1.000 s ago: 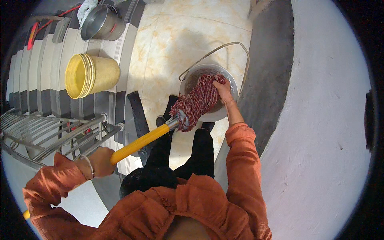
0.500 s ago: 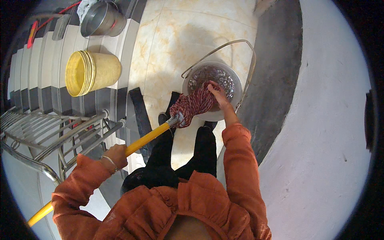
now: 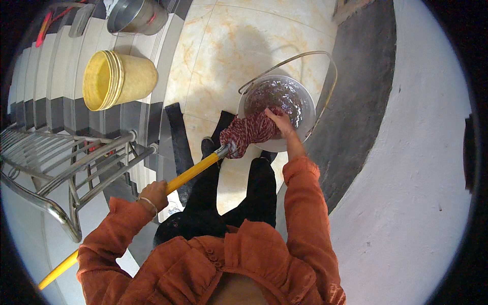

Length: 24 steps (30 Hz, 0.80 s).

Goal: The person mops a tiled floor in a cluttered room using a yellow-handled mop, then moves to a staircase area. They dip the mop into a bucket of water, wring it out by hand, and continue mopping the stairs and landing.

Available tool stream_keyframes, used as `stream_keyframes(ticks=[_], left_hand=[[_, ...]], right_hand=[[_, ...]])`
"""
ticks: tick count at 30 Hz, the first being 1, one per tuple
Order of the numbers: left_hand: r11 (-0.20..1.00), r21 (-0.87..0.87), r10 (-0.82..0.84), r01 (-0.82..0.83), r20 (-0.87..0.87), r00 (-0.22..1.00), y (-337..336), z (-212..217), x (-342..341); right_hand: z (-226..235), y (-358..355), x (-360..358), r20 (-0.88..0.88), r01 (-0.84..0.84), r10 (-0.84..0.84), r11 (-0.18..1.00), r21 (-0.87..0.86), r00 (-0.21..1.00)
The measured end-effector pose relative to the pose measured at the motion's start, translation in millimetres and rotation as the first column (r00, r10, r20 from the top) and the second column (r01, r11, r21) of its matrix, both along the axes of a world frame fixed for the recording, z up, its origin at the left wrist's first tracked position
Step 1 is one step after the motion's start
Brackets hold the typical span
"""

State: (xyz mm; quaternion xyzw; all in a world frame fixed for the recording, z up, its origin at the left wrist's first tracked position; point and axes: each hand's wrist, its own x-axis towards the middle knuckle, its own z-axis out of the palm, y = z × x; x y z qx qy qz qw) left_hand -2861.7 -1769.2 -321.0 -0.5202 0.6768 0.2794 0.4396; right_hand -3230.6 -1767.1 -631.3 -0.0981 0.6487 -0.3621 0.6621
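Observation:
My left hand [image 3: 153,196] is wrapped round the yellow handle of a mop, which slants up to the right across my legs. The mop head [image 3: 251,129], a twisted bundle of red and white strands, lies over the near rim of a pale bucket [image 3: 308,104]. My right hand [image 3: 280,122] grips the strands at their far end, above the bucket. Murky water [image 3: 274,96] with glints of light fills part of it. The bucket's wire handle [image 3: 290,60] leans to the far right side.
At the left, a yellow bucket [image 3: 134,80] and a metal bucket [image 3: 147,19] stand on the grey and white steps [image 3: 58,81]. A metal railing [image 3: 101,152] runs nearer to me. The white wall [image 3: 406,178] is on the right, with a dark band [image 3: 358,76] along it.
The view has shifted slightly. My left hand has moved a little up and right with the mop handle, while my right hand on the strands sits slightly lower and further right.

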Motion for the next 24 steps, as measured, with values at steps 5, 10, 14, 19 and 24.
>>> stream_keyframes(ticks=[5, 10, 14, 19, 24], left_hand=[[0.999, -0.008, 0.039, -0.04, -0.104, 0.994, 14, -7, 11], [0.981, 0.195, 0.065, -0.014, -0.259, 0.964, 5, -3, 4], [0.281, 0.672, 0.8, -0.686, 0.232, 0.554, -10, -2, -17], [-0.651, 0.653, 0.734, -0.388, 0.672, -0.1, 28, -51, -18], [-0.406, 0.736, 0.839, -0.542, 0.536, 0.099, 21, -43, -19]], right_hand=[[14, 6, 11, -0.045, 0.195, -0.193, 0.98, 0.039, 0.98], [13, 1, 15, -0.005, 0.279, -0.279, 0.959, -0.042, 0.96], [-13, 9, 15, 0.035, 0.404, -0.403, 0.914, -0.042, 0.915], [-43, 35, 20, 0.156, 0.642, -0.629, 0.765, -0.051, 0.761], [-37, 39, 6, 0.212, 0.681, -0.659, 0.731, -0.044, 0.721]])
